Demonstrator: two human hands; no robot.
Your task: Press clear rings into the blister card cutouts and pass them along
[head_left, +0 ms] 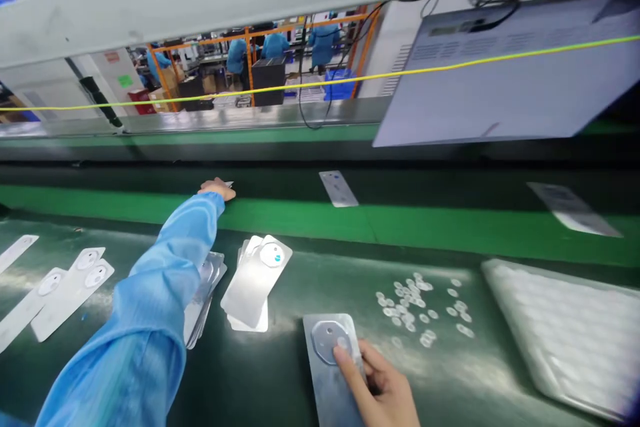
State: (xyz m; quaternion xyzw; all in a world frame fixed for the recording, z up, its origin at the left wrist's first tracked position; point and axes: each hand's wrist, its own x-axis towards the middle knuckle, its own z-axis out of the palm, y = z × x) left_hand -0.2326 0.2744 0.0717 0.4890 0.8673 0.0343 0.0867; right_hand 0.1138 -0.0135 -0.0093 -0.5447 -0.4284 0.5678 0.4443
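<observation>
My left hand (218, 188), in a blue sleeve, reaches far forward to the dark conveyor belt (450, 187). Its fingers touch a small pale piece there; most of the fingers are hidden behind the hand. My right hand (380, 383) rests near the front edge on a silver back cover (327, 363) with a round camera ring, thumb and fingers pressed on it. A stack of similar silver covers (255, 280) lies between the two hands.
Another cover (339, 188) rides the belt, and a blurred one (573, 208) lies to the right. Several small clear round pieces (423, 307) are scattered on the green mat. A white tray (565, 330) sits right, flat white pieces (65, 290) left. Workers in blue stand far behind.
</observation>
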